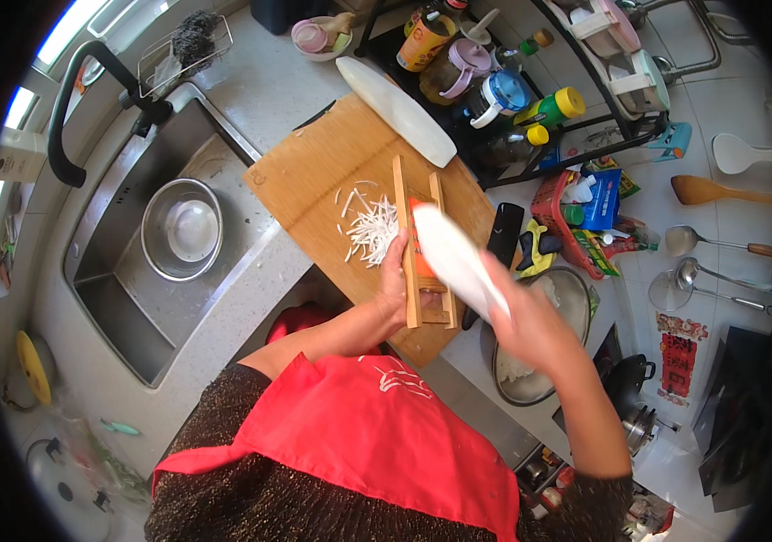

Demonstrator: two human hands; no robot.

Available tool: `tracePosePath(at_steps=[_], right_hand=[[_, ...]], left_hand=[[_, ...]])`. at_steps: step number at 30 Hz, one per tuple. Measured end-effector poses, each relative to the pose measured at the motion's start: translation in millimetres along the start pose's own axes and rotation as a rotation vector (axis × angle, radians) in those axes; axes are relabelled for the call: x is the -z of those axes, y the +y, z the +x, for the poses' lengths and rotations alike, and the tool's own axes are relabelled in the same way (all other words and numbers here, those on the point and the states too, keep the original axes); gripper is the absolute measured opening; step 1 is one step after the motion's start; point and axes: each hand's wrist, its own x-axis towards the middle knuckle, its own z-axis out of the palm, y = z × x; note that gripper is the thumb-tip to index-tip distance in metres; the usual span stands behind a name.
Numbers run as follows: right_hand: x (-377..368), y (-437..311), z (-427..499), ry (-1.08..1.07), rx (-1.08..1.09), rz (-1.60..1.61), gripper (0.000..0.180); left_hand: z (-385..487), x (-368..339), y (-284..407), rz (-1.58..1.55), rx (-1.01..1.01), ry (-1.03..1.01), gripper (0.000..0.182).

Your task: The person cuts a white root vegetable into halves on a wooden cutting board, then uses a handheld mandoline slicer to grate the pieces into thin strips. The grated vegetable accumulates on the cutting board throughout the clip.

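My left hand (394, 281) grips the wooden frame of a grater (407, 251) with an orange plate, held tilted over the cutting board. In my right hand (528, 315) is a peeled white radish (457, 261), blurred, its side over the grater's plate. A small heap of white radish shreds (373, 234) lies on the wooden cutting board (311, 173), left of the grater. Another long peeled white radish (396, 112) rests along the board's far right edge. The black handle of a knife or cleaver (506, 234) shows right of the grater; its blade is hidden.
To the left, a sink (128, 325) holds a metal bowl (182, 229) below a black faucet (67, 115). A rack with bottles and jars (474, 68) stands beyond the board. On the right are an oval metal dish (565, 284) with white food and a red basket (555, 210).
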Motion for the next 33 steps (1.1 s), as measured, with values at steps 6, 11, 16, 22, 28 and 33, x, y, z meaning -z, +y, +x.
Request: tracePosePath(at_steps=[6, 11, 16, 22, 28, 33], right_hand=[[-3, 16, 8, 0.034, 0.073, 0.081, 0.069], [14, 4, -56, -0.133, -0.005, 0.062, 0.069], [-4, 13, 33, 0.091, 0.003, 0.02, 0.064], [4, 21, -41, -0.044, 0.123, 0.144, 0.065], [-7, 25, 1, 0.05, 0.134, 0.022, 0.064], [-4, 27, 22, 0.084, 0.091, 0.083, 0.063]], left_hand=[[3, -3, 1, -0.044, -0.048, -0.029, 0.062], [15, 7, -2, -0.072, -0.081, -0.093, 0.069], [9, 1, -7, 0.004, -0.034, -0.068, 0.071], [23, 18, -9, -0.094, -0.038, -0.116, 0.068], [8, 1, -12, -0.022, -0.041, -0.052, 0.072], [6, -8, -3, 0.023, -0.008, -0.026, 0.069]])
